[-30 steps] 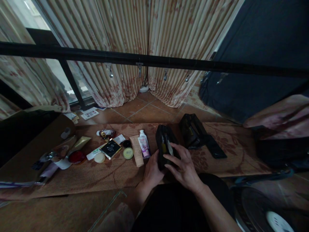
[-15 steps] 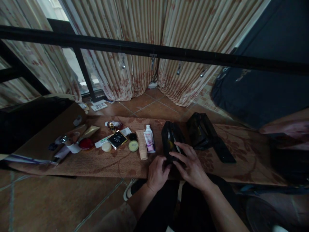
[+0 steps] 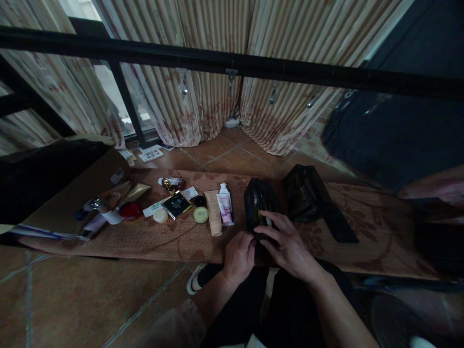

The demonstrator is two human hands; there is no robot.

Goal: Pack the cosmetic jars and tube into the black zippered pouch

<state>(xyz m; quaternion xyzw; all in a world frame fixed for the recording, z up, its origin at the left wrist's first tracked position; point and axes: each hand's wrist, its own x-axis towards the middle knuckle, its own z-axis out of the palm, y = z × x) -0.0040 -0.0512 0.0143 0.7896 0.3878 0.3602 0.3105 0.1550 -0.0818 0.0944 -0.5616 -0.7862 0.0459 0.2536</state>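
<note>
Viewing through the head camera, I see the black pouch (image 3: 257, 205) lying on the woven mat (image 3: 163, 239), between a beige tube (image 3: 213, 218) and a second dark bag (image 3: 306, 193). My left hand (image 3: 239, 255) is curled, pinching the pouch's near end. My right hand (image 3: 288, 244) rests on top with fingers spread.

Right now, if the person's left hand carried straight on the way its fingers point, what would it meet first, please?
The black pouch: the left hand points forward and to the right at its near end, and its fingertips seem to touch it, though the dim light leaves that unsure.
</note>
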